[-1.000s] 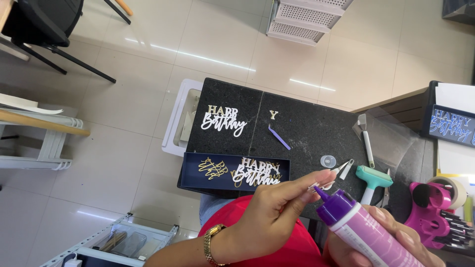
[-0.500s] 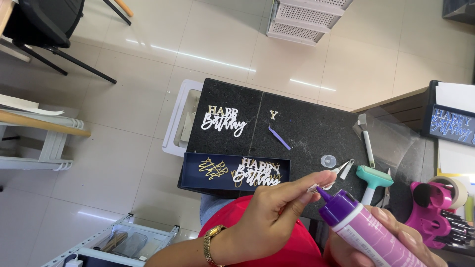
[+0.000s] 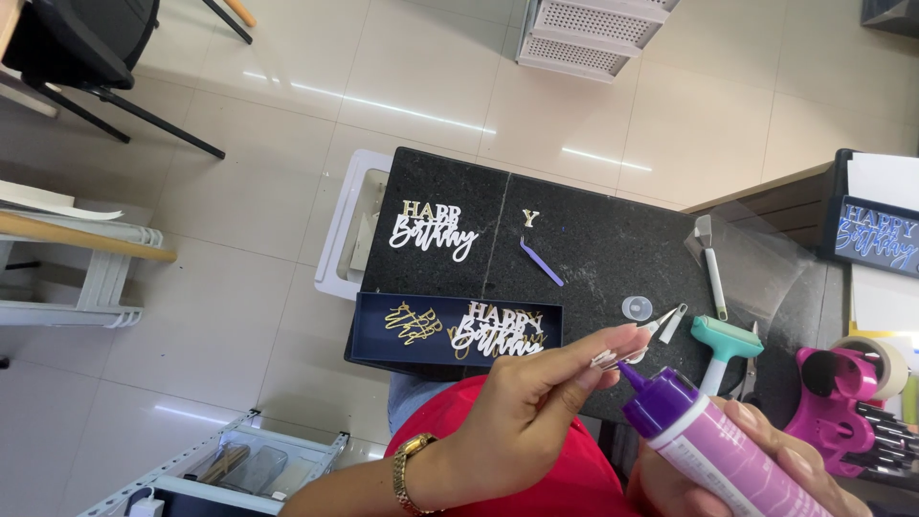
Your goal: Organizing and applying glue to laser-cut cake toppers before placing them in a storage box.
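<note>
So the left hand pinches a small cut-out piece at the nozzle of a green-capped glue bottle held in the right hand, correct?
Not quite: the cap is purple, not green. In the head view the left hand pinches a small cut-out piece at the nozzle of the purple-capped glue bottle, held in the right hand.

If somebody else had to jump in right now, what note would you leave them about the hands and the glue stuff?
Left hand: pinches a small shiny cut-out piece between its fingers.
Right hand: grips the purple-capped glue bottle, nozzle tip touching or almost touching the piece.
On the black board: a white and gold cut-out greeting, a loose gold letter, a purple stick, tweezers.
In the dark blue tray: another layered greeting and a gold cut-out.
Done: two greetings look assembled.
Left: the held piece is not yet stuck anywhere; whether glue is on it, I cannot tell.
</note>
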